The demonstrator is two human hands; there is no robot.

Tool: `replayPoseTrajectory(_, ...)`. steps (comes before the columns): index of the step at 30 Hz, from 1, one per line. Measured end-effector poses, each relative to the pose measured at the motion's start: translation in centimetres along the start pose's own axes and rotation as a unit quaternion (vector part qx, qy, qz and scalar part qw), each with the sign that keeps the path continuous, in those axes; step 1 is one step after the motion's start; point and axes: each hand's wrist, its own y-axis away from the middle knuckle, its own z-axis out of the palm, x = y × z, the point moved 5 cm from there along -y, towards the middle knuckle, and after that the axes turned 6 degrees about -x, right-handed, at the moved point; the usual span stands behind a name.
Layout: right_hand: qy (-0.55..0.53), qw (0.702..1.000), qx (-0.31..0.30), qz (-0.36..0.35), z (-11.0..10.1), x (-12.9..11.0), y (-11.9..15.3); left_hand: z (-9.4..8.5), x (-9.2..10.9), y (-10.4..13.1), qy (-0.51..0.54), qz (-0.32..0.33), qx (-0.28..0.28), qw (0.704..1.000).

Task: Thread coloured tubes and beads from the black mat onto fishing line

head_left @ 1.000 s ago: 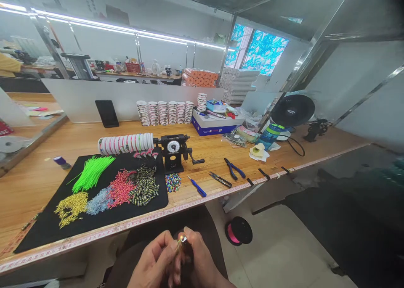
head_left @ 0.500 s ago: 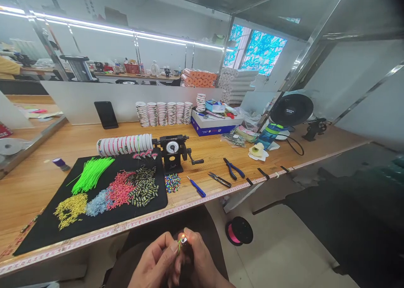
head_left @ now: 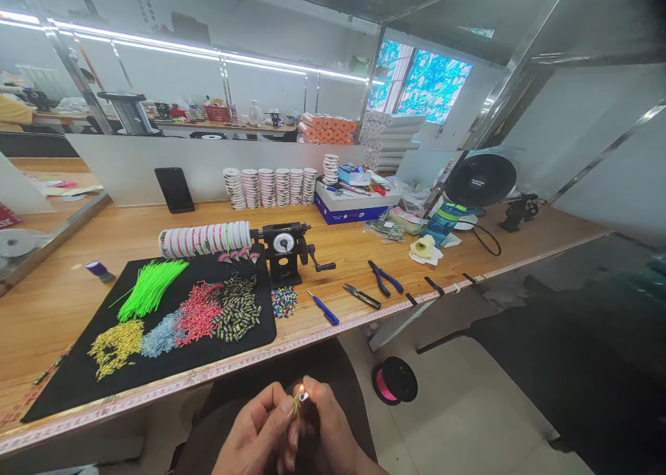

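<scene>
Over my lap, in front of the bench edge, both hands meet close together. My left hand [head_left: 265, 419] pinches a thin bright green cord [head_left: 296, 406] between thumb and fingers. Fingers of my right hand [head_left: 329, 419] are wrapped round a lighter [head_left: 303, 396]; its metal top shows and a small flame burns there, right beside the cord's end. Most of the lighter's body is hidden in the hand. On the bench beyond lie a blue-handled pointed tool [head_left: 323, 308], thread snips [head_left: 361, 296] and blue pliers [head_left: 385, 278].
A black mat [head_left: 208, 364] bears green tubes [head_left: 153, 288] and piles of small yellow, blue, red and dark parts. Behind it stands a hand-cranked winder [head_left: 284, 260] loaded with white spools [head_left: 205, 240]. A spool of pink line [head_left: 394, 381] lies on the floor.
Almost nothing differs. The flame on the lighter looks slightly taller; both hands stay in place.
</scene>
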Motion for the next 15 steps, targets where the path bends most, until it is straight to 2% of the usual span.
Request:
replayPoseTrajectory(5, 0.018, 1.0, 0.0, -0.002, 0.0, -0.3, 0.1, -0.1, -0.1, 0.0, 0.006, -0.004, 0.005, 1.0)
replayPoseTrajectory(9, 0.096, 0.994, 0.019, -0.047, -0.1, -1.2, 0.6, 0.0, -0.2, -0.1, -0.002, -0.009, 0.007, 1.0)
replayPoseTrajectory(12, 0.231, 0.966, 0.008, -0.118, -0.2, -3.7, 0.8, 0.1, 0.0, -0.1, -0.019, -0.006, 0.023, 1.0)
replayPoseTrajectory(15, 0.333, 0.925, 0.023, -0.183, -1.7, -7.9, -0.3, 0.1, 0.6, 0.2, -0.058, 0.008, 0.05, 0.997)
